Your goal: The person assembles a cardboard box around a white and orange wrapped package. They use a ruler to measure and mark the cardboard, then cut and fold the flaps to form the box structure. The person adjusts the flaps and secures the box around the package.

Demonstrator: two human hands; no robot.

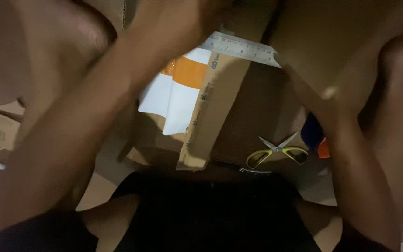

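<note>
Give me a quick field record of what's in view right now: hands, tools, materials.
left hand: raised at top of view, blurred; grip unclear
right hand: on brown cardboard sheet; grip unclear
metal ruler: under the sheet's edge
cardboard strip: lying diagonally
white and orange paper: beside the strip
yellow-handled scissors: open, untouched

Under my left hand [173, 23] I see a strip of brown cardboard [211, 112], matt and a little rough, with a torn lower edge. Beside it lies a white and orange sheet [178, 93], smooth with a light gloss; it may be plastic film or coated paper, the picture is too blurred to tell. Between my hands the ruler [243, 48] looks like brushed grey metal. Near my right hand [332, 100] the scissors [276, 151] have shiny steel blades and glossy yellow plastic handles.
</note>
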